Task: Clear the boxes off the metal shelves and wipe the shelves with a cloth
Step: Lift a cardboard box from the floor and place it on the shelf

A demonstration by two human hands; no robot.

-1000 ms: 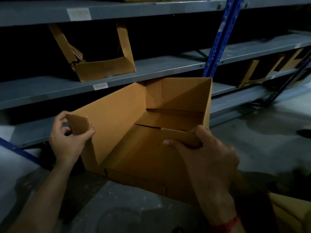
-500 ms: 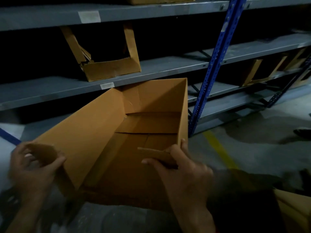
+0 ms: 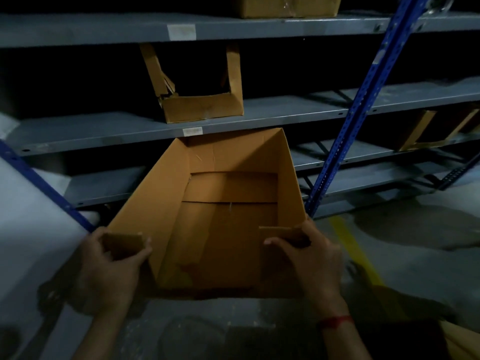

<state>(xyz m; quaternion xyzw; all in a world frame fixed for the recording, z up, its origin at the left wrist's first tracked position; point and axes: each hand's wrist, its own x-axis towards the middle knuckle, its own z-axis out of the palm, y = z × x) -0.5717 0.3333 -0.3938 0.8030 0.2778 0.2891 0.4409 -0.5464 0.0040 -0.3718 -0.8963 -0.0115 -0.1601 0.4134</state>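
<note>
Shelves (image 3: 285, 113): grey metal, several tiers, filling the upper part of the view; white labels on the front edges of two tiers.
Floor (image 3: 415, 268): grey concrete, dim; a yellow line (image 3: 355, 253) runs along it to the right of the open box.
Posts (image 3: 363, 105): blue, perforated, slanting across the shelves; one right of centre, another at lower left.
Open box (image 3: 220, 219): empty cardboard, front cut low, held in front of the lower tiers and clear of them, mouth toward the camera; bottom flaps visible inside.
Cut box (image 3: 202, 107): cardboard, front cut low, on the middle tier above the open box.
Top box (image 3: 291, 6): cardboard, on the top tier, mostly out of frame.
Far boxes (image 3: 426, 131): cardboard, on a lower tier at right, in shadow.
Left hand (image 3: 114, 266): fingers and thumb closed around the open box's near left corner tab.
Right hand (image 3: 311, 255): fingers closed over the near right corner tab, thumb outside the wall.
Band (image 3: 335, 320): red, on the right wrist.
</note>
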